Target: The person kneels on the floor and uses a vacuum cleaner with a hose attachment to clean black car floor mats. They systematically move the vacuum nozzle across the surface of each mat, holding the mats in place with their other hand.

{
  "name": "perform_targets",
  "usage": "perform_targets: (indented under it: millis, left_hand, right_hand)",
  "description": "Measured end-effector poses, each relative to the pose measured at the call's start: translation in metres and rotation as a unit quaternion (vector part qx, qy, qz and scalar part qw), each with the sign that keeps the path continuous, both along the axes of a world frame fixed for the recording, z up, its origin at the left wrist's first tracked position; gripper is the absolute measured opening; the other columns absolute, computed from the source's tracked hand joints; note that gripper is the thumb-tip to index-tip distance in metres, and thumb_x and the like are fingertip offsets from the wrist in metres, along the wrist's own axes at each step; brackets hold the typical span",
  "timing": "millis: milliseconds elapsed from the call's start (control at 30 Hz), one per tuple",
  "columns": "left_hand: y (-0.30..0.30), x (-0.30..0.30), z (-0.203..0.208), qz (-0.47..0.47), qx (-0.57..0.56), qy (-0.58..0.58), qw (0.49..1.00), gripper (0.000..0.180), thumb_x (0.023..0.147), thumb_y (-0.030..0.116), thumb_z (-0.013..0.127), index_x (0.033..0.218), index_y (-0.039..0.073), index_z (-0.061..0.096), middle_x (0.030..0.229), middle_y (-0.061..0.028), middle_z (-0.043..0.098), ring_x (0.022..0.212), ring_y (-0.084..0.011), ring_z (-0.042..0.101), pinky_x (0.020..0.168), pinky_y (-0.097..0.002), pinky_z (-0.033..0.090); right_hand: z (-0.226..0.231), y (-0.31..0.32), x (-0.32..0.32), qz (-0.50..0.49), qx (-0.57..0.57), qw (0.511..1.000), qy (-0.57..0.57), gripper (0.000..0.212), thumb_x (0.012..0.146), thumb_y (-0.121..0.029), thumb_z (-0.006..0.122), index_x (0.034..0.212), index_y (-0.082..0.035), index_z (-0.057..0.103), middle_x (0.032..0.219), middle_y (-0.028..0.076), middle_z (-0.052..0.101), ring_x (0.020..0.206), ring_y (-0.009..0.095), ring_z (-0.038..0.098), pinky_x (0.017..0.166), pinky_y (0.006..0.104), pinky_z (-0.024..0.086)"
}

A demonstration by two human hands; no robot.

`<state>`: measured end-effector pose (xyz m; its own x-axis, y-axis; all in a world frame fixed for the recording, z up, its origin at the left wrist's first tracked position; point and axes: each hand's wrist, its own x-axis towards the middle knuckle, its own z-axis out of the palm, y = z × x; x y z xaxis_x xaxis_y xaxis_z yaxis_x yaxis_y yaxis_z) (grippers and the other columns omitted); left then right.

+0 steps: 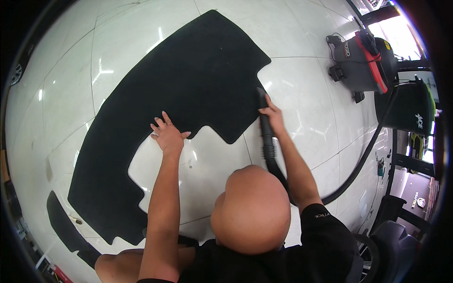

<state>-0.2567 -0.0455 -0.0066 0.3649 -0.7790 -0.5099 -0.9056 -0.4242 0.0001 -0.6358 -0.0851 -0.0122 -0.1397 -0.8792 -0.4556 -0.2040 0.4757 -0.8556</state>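
A large black carpet mat (188, 70) with a curved far edge and notched near edge lies flat on the floor. My left hand (169, 138) rests on its near edge, palm down with fingers spread, holding nothing. My right hand (274, 117) is wrapped round a black vacuum wand (267, 137). The wand's tip, a narrow nozzle (261, 96), sits at the mat's right edge, just below the corner notch. From the wand a black hose (351, 177) curves round behind my right arm and up to the right.
A grey and red shop vacuum (361, 63) stands at the far right, beside a dark bin (406, 106). Glossy pale floor tiles (306, 80) surround the mat. A smaller black mat piece (66, 226) lies at the lower left. A wheel (368, 257) shows at the lower right.
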Motion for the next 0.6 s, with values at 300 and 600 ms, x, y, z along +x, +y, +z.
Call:
perform_targets:
  millis: [300, 600]
  left_hand:
    - [0.001, 0.004, 0.001, 0.005, -0.003, 0.002, 1.0, 0.135, 0.08, 0.055, 0.095, 0.178, 0.01, 0.013, 0.177, -0.0254, 0.027, 0.162, -0.0499, 0.031, 0.125, -0.0648, 0.039]
    - [-0.001, 0.007, -0.008, 0.008, 0.015, -0.024, 1.0, 0.135, 0.08, 0.056, 0.094, 0.177, 0.008, 0.013, 0.176, -0.0261, 0.027, 0.161, -0.0506, 0.032, 0.124, -0.0652, 0.041]
  right_hand:
    - [-0.018, 0.05, 0.038, 0.172, 0.008, 0.985, 0.006, 0.077, 0.087, -0.019, 0.074, 0.16, -0.002, 0.056, 0.164, 0.023, 0.056, 0.15, 0.029, 0.055, 0.126, 0.0373, 0.039]
    - [-0.009, 0.09, 0.148, 0.213, -0.033, 0.977, 0.011, 0.08, 0.084, -0.012, 0.078, 0.16, -0.002, 0.055, 0.168, 0.021, 0.052, 0.16, 0.03, 0.044, 0.131, 0.0373, 0.03]
